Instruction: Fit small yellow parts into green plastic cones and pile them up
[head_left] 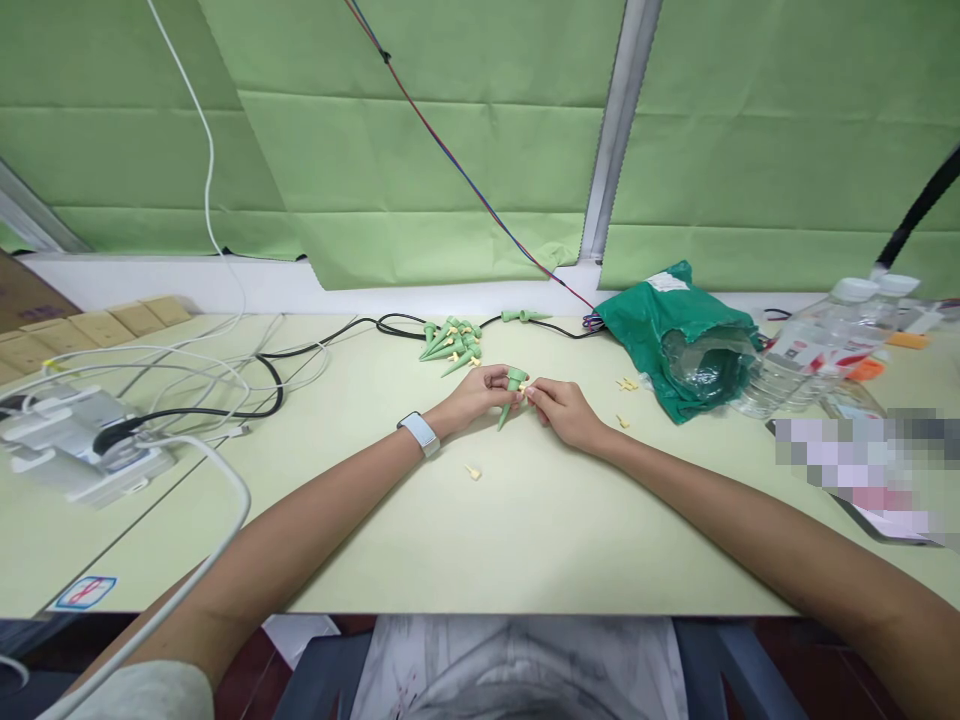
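Observation:
My left hand is closed around a green plastic spike, its wide cap up and its tapered point down. At the side of the spike, my right hand pinches a small yellow plastic piece, mostly hidden by the fingertips. The two hands meet just above the table. Behind them lies a pile of green spikes, some with yellow pieces on them. One loose yellow piece rests in front of my left hand, and several more yellow pieces lie to the right.
A torn green bag with clear plastic inside stands at the right, beside water bottles. White cables and a power strip crowd the left. Tan boxes line the back left. A black cable runs behind the pile.

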